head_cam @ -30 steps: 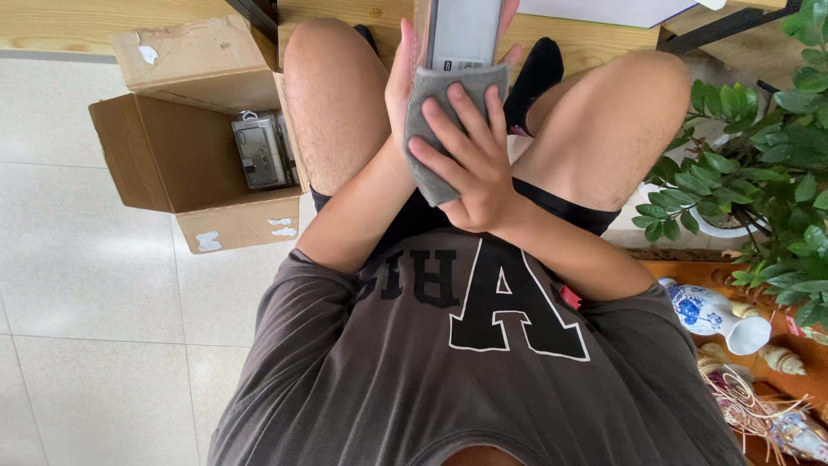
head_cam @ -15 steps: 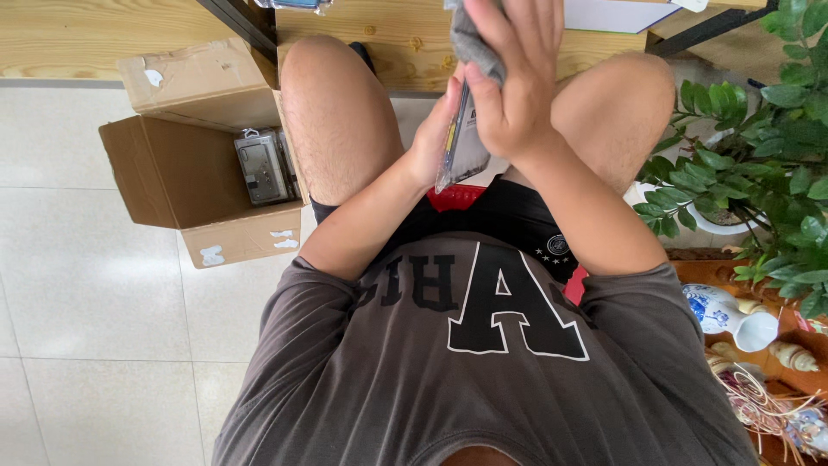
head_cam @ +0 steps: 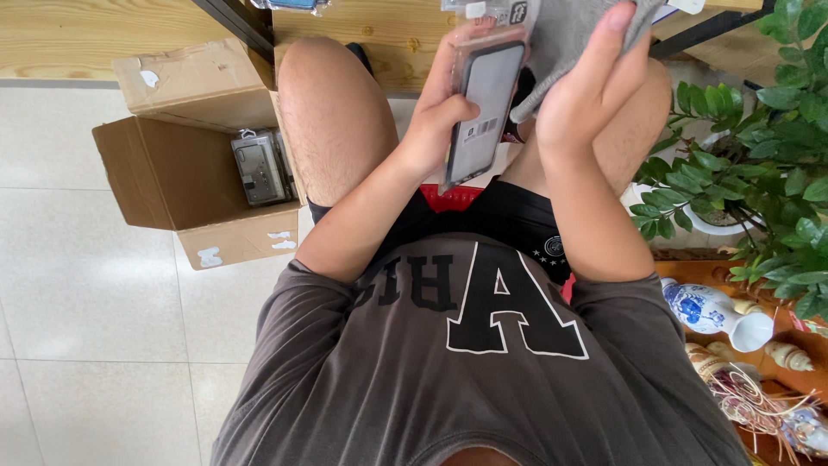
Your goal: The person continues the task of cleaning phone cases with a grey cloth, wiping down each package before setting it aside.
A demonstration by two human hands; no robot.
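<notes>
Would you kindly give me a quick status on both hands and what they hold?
Left hand grips flat clear-sleeved packet, upright. Right hand holds grey cloth beside it. Nothing between them.

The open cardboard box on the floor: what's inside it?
Inside the cardboard box, one grey boxy device lies against the side nearest the person's leg. The rest shows bare brown cardboard. Anything under the device is covered.
</notes>
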